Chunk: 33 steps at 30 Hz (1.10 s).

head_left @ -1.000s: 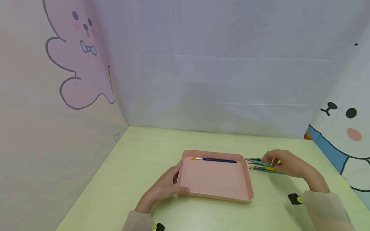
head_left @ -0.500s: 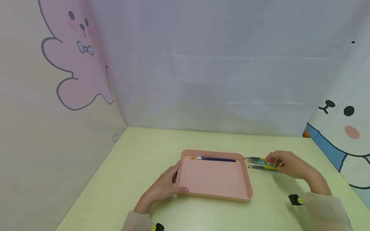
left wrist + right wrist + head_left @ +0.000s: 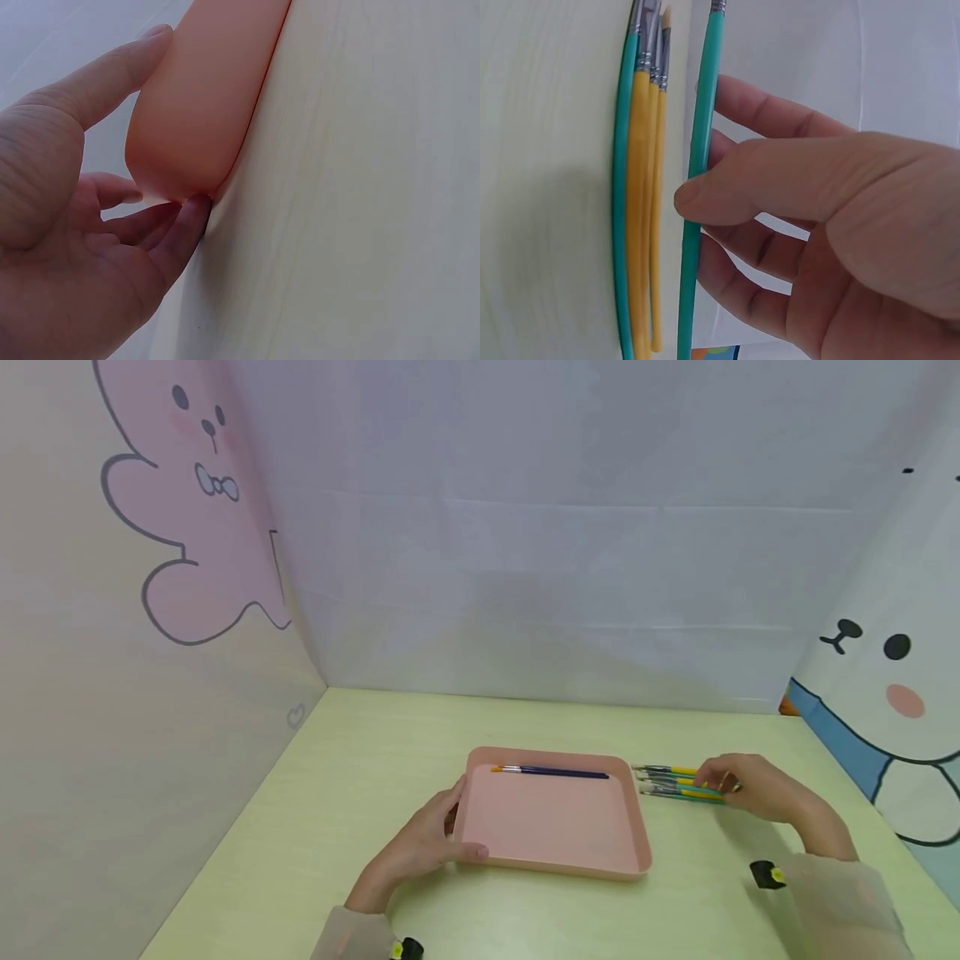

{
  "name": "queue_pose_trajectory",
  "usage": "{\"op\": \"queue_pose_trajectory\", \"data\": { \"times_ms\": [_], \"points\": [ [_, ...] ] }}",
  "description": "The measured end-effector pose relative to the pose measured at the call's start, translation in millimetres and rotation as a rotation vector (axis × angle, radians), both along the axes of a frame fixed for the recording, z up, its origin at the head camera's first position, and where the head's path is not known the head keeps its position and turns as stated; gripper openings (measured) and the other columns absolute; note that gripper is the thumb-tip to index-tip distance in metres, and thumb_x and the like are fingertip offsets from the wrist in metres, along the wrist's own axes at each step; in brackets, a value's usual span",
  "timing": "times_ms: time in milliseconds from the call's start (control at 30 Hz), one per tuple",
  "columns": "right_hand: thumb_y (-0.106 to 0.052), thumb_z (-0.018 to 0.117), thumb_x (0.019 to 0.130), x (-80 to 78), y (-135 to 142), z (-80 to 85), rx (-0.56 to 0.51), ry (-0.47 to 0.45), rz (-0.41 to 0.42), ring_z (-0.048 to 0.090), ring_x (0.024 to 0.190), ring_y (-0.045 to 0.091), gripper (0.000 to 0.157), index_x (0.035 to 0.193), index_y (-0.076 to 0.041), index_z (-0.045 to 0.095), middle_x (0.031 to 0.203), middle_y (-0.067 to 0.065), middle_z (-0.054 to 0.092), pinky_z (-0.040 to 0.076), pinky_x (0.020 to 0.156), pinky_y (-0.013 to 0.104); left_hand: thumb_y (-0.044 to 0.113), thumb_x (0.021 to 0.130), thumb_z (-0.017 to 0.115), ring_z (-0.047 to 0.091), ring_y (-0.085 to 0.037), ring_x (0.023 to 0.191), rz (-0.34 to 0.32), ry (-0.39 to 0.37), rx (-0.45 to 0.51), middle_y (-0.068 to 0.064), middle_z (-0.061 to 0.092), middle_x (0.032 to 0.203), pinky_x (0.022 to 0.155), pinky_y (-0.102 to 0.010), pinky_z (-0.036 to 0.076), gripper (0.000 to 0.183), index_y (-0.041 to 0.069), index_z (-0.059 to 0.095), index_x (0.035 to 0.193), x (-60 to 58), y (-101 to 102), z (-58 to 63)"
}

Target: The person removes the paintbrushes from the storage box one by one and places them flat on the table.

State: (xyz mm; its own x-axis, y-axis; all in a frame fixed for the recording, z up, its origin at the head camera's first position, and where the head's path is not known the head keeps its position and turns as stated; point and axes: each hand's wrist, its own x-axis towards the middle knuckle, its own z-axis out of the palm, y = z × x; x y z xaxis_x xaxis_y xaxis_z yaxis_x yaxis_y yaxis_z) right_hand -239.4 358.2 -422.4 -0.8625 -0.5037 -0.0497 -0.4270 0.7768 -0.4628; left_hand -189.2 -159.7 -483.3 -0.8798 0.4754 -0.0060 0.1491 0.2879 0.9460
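Fingers of right hand (image 3: 752, 787) pinch green brush (image 3: 704, 112); left hand (image 3: 427, 835) grips tray (image 3: 551, 827) at near-left corner.
Brush likely light, stiff, slick; hold mid-handle.

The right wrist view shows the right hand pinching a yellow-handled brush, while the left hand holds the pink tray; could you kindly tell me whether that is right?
Not quite: the brush pinched by the right hand is green-handled, not yellow-handled, as the right wrist view shows. The left hand does hold the pink tray.
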Motion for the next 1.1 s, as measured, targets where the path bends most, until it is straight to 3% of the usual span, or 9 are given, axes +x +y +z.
{"op": "queue_pose_trajectory", "data": {
  "times_ms": [200,500,800,1100],
  "points": [
    [0.021,0.068,0.081,-3.6,5.6,-7.8,-0.021,-0.004,0.023,0.066,0.091,0.017,0.04,0.106,-0.01,0.074,0.106,0.005,0.073,0.059,0.078,0.03,0.024,0.086,0.091,0.06,-0.024,0.12,-0.002,0.007,-0.006,-0.013,0.052,0.147,0.104,-0.032,0.051,0.115,0.016,0.015,0.172,-0.6,-0.4,0.6],
    [0.02,0.071,0.082,-6.0,4.2,-10.5,0.054,-0.075,-0.059,0.055,0.086,0.018,0.039,0.103,-0.012,0.074,0.1,-0.002,0.069,0.054,0.077,0.031,0.026,0.086,0.091,0.06,-0.023,0.119,0.001,-0.003,-0.006,-0.011,0.051,0.146,0.104,-0.032,0.051,0.114,0.018,0.016,0.172,0.3,0.2,1.6],
    [0.021,0.07,0.079,-7.9,5.6,-17.0,0.063,-0.052,-0.062,0.051,0.082,0.014,0.039,0.094,-0.015,0.07,0.091,-0.005,0.063,0.049,0.072,0.026,0.027,0.086,0.091,0.058,-0.023,0.122,0.015,-0.007,-0.021,-0.011,0.049,0.151,0.108,-0.036,0.049,0.116,0.018,0.015,0.172,0.8,0.3,2.1],
    [0.02,0.071,0.081,-12.8,5.4,-25.9,0.094,-0.039,-0.09,0.054,0.083,0.02,0.036,0.094,-0.014,0.07,0.091,-0.003,0.063,0.051,0.073,0.028,0.028,0.086,0.091,0.058,-0.022,0.123,0.024,-0.022,-0.025,-0.012,0.046,0.153,0.108,-0.037,0.048,0.116,0.017,0.014,0.172,0.3,-0.6,0.3]
  ]
}}
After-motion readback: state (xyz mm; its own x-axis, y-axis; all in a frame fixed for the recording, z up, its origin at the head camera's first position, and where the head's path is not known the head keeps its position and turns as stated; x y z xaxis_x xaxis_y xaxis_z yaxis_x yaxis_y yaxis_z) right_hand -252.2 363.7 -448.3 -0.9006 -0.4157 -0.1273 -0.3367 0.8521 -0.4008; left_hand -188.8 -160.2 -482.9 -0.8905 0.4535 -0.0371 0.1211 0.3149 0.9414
